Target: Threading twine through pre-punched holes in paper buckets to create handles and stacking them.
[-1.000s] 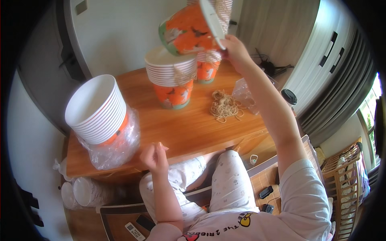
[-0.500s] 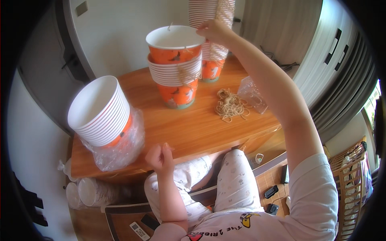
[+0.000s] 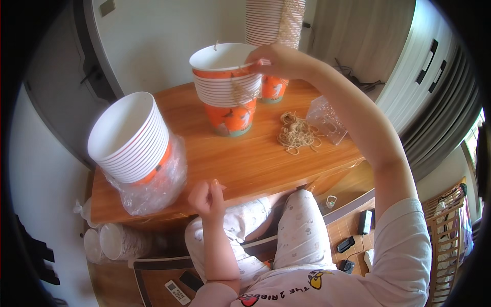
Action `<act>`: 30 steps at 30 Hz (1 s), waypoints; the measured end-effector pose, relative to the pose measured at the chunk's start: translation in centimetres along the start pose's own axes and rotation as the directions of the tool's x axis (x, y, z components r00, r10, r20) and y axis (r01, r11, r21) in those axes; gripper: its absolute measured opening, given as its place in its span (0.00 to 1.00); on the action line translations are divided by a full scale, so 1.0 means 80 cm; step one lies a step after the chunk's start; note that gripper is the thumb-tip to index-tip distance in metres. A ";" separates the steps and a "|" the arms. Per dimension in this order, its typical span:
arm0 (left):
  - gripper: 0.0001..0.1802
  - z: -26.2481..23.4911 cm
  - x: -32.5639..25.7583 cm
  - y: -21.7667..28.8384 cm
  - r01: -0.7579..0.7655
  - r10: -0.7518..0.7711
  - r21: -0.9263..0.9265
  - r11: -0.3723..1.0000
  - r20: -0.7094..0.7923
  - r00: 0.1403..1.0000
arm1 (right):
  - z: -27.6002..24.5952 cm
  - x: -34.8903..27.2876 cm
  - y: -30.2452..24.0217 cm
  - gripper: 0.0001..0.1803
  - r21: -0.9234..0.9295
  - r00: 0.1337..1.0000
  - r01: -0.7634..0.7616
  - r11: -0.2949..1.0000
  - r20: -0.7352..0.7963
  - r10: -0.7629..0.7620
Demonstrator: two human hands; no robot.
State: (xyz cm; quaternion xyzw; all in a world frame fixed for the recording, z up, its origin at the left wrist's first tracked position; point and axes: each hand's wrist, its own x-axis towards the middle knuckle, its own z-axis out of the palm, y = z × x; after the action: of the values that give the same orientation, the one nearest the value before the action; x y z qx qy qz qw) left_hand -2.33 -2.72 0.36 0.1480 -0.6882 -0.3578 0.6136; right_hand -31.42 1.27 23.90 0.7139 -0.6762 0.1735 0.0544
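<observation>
My right hand (image 3: 273, 60) pinches the right rim of an orange paper bucket (image 3: 225, 62) with a white inside. That bucket sits nested at the top of the middle stack (image 3: 227, 115); twine strands hang from its rim and down the stack's right side. My left hand (image 3: 207, 198) is curled closed just off the table's front edge, above my lap, and nothing shows in it. To the left, another stack of paper buckets (image 3: 130, 138) leans in a crumpled clear plastic bag (image 3: 158, 189). A loose heap of twine (image 3: 296, 132) lies right of the middle stack.
Behind my right hand stands a taller stack of buckets (image 3: 266, 20) with twine along it. A clear plastic package (image 3: 327, 120) lies at the right of the wooden table (image 3: 230, 163). White wrapped stacks (image 3: 115, 243) are on the floor at left; a remote control (image 3: 176, 292) is below.
My right hand has lowered the top bucket deeper into the middle stack, so less of its orange wall shows. My left hand has barely moved.
</observation>
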 end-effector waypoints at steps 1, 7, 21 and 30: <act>0.19 0.000 0.000 0.000 0.000 0.000 0.000 1.000 0.000 1.000 | 0.001 -0.001 -0.005 0.15 0.001 0.999 -0.034 0.999 -0.015 0.034; 0.20 0.002 0.000 0.001 0.001 -0.001 0.001 1.000 -0.004 1.000 | -0.011 0.002 -0.011 0.15 0.015 0.989 0.012 1.000 -0.146 -0.009; 0.19 0.001 0.000 -0.003 -0.027 0.027 0.020 0.999 0.016 1.000 | 0.019 -0.003 -0.017 0.16 -0.148 0.966 0.149 0.978 -0.192 -0.176; 0.19 0.002 -0.001 -0.004 -0.012 0.012 0.019 1.000 0.010 1.000 | 0.021 -0.008 -0.022 0.18 -0.113 0.950 0.193 0.975 -0.225 -0.215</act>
State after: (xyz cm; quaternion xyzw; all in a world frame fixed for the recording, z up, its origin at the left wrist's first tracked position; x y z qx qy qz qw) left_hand -2.54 -2.81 0.08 0.1479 -0.6956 -0.3484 0.6107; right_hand -29.39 1.50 22.40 0.7511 -0.5946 0.2198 0.1841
